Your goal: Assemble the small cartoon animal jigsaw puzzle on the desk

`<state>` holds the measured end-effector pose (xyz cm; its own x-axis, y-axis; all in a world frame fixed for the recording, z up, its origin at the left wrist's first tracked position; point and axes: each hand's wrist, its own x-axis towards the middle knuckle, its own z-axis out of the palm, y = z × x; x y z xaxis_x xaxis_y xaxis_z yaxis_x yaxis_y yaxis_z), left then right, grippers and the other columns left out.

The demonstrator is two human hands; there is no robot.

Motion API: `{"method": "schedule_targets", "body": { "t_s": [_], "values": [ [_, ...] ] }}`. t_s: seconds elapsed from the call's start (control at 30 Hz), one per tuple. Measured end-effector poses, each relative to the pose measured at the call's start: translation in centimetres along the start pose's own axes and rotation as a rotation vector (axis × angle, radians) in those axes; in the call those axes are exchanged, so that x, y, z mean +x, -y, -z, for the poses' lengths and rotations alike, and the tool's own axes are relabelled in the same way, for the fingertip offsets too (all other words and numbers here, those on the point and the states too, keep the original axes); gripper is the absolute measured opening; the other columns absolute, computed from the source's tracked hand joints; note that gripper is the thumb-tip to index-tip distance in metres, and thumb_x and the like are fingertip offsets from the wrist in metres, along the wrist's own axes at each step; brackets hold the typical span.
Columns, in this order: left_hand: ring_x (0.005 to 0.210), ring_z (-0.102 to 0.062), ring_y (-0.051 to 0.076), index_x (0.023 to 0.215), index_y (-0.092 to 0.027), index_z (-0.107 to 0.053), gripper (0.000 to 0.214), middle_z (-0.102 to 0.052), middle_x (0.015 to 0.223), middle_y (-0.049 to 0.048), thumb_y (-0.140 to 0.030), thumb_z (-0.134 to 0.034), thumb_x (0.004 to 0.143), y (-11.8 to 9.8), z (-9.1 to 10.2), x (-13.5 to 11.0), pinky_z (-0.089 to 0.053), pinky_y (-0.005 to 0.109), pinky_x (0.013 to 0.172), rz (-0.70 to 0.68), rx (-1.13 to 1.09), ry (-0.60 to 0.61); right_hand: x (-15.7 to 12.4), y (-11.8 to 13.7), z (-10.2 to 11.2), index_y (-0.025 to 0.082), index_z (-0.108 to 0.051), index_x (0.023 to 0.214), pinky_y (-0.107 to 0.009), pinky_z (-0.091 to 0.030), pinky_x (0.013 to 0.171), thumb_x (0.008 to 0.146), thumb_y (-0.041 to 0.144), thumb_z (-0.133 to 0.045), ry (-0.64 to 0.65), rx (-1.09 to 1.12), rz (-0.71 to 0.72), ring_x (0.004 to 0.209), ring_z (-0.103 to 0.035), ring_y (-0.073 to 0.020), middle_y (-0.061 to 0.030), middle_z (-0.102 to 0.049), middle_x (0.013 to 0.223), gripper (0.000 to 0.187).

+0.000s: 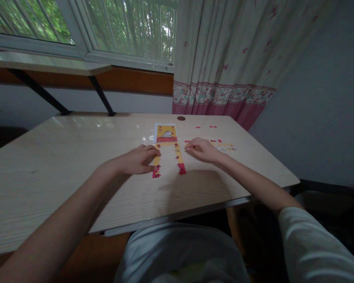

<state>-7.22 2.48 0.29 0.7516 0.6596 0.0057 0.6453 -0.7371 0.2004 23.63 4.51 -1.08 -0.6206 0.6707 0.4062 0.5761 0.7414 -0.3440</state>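
Observation:
On the desk lies a partly joined jigsaw puzzle (181,169), its yellow and red border pieces forming a top and two sides around bare wood. Just beyond it is a picture card (166,133) with a white animal on yellow and red. My left hand (140,159) rests at the puzzle's left side, thumb and fingers apart, fingertips touching the border. My right hand (203,150) hovers or rests just right of the puzzle, its fingers curled and closed; what they hold, if anything, is hidden. Loose puzzle pieces (227,147) lie beside and partly behind it.
More loose red pieces (212,126) are spread toward the desk's back right. A round dark cable-hole cover (181,118) sits near the back edge. A raised shelf (61,67) on black supports stands at the back left, and a curtain (221,94) hangs behind the desk.

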Motion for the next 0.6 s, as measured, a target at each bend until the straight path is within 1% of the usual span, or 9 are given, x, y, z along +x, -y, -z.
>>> {"method": "schedule_targets", "body": {
  "t_s": [0.07, 0.1, 0.17, 0.23, 0.3, 0.37, 0.43, 0.5, 0.6],
  "values": [
    [0.112, -0.056, 0.029, 0.119, -0.014, -0.057, 0.047, -0.060, 0.124, 0.0152, -0.041, -0.056, 0.081, -0.1, 0.1, 0.0, -0.042, 0.042, 0.099, -0.002, 0.003, 0.002, 1.2, -3.2, 1.7, 0.016, -0.072, 0.100, -0.032, -0.049, 0.083, 0.091, 0.023, -0.054, -0.005, -0.091, -0.163, 0.090, -0.066, -0.0185, -0.0104, -0.073, 0.100, 0.021],
    [0.112, -0.056, 0.029, 0.119, -0.014, -0.057, 0.046, -0.060, 0.124, 0.0154, -0.041, -0.056, 0.081, -0.2, 0.2, 0.0, -0.042, 0.042, 0.099, 0.000, 0.002, 0.003, 1.8, -5.0, 2.6, 0.016, -0.072, 0.104, -0.033, -0.049, 0.085, 0.090, 0.021, -0.054, 0.012, -0.155, -0.255, 0.092, -0.066, -0.0199, -0.0120, -0.073, 0.104, 0.024],
    [0.112, -0.056, 0.029, 0.118, -0.013, -0.058, 0.046, -0.060, 0.124, 0.0157, -0.041, -0.056, 0.081, -0.3, 0.2, 0.0, -0.042, 0.042, 0.100, 0.010, 0.003, 0.007, 2.5, -8.6, 4.2, 0.012, -0.071, 0.110, -0.035, -0.047, 0.092, 0.090, 0.016, -0.050, 0.029, -0.285, -0.451, 0.101, -0.065, -0.0233, -0.0158, -0.071, 0.112, 0.030],
    [0.112, -0.056, 0.029, 0.118, -0.013, -0.058, 0.045, -0.060, 0.124, 0.0155, -0.039, -0.056, 0.081, -0.4, 0.2, 0.0, -0.042, 0.041, 0.100, 0.018, 0.008, 0.011, 2.7, -11.6, 5.3, 0.008, -0.064, 0.123, -0.035, -0.044, 0.100, 0.090, 0.013, -0.046, 0.043, -0.373, -0.576, 0.115, -0.060, -0.0256, -0.0187, -0.064, 0.127, 0.038],
    [0.112, -0.057, 0.028, 0.118, -0.014, -0.058, 0.045, -0.060, 0.124, 0.0151, -0.039, -0.057, 0.081, -0.3, 0.1, 0.0, -0.043, 0.042, 0.100, 0.018, 0.011, 0.011, 2.6, -13.7, 5.8, 0.007, -0.056, 0.134, -0.036, -0.042, 0.104, 0.090, 0.010, -0.043, 0.091, -0.428, -0.674, 0.123, -0.056, -0.0260, -0.0186, -0.056, 0.137, 0.046],
    [0.111, -0.056, 0.029, 0.118, -0.014, -0.058, 0.045, -0.060, 0.124, 0.0153, -0.038, -0.057, 0.081, -0.2, 0.0, 0.0, -0.043, 0.043, 0.099, 0.012, 0.006, 0.002, 2.4, -14.8, 5.7, 0.007, -0.057, 0.134, -0.035, -0.043, 0.103, 0.090, 0.009, -0.043, 0.139, -0.432, -0.706, 0.121, -0.058, -0.0266, -0.0189, -0.057, 0.135, 0.046],
    [0.111, -0.056, 0.028, 0.119, -0.014, -0.057, 0.045, -0.060, 0.124, 0.0153, -0.038, -0.057, 0.081, 0.0, -0.1, 0.0, -0.043, 0.044, 0.099, 0.005, 0.007, -0.005, 2.2, -15.0, 5.2, 0.007, -0.062, 0.129, -0.033, -0.045, 0.100, 0.090, 0.008, -0.043, 0.172, -0.422, -0.702, 0.118, -0.061, -0.0266, -0.0188, -0.061, 0.131, 0.043],
    [0.111, -0.056, 0.028, 0.119, -0.015, -0.057, 0.044, -0.060, 0.124, 0.0143, -0.037, -0.057, 0.081, 0.0, -0.1, 0.0, -0.043, 0.043, 0.099, -0.002, 0.013, -0.009, 2.2, -14.7, 4.6, 0.007, -0.064, 0.126, -0.031, -0.045, 0.099, 0.090, 0.010, -0.043, 0.190, -0.419, -0.682, 0.117, -0.061, -0.0261, -0.0183, -0.062, 0.129, 0.041],
    [0.111, -0.057, 0.027, 0.119, -0.015, -0.058, 0.043, -0.060, 0.125, 0.0141, -0.036, -0.057, 0.080, 0.1, -0.1, 0.0, -0.043, 0.042, 0.099, -0.015, 0.015, -0.018, 2.3, -13.4, 3.8, 0.008, -0.068, 0.122, -0.029, -0.045, 0.097, 0.092, 0.015, -0.045, 0.208, -0.415, -0.629, 0.114, -0.063, -0.0253, -0.0170, -0.066, 0.124, 0.038]
  ]
}}
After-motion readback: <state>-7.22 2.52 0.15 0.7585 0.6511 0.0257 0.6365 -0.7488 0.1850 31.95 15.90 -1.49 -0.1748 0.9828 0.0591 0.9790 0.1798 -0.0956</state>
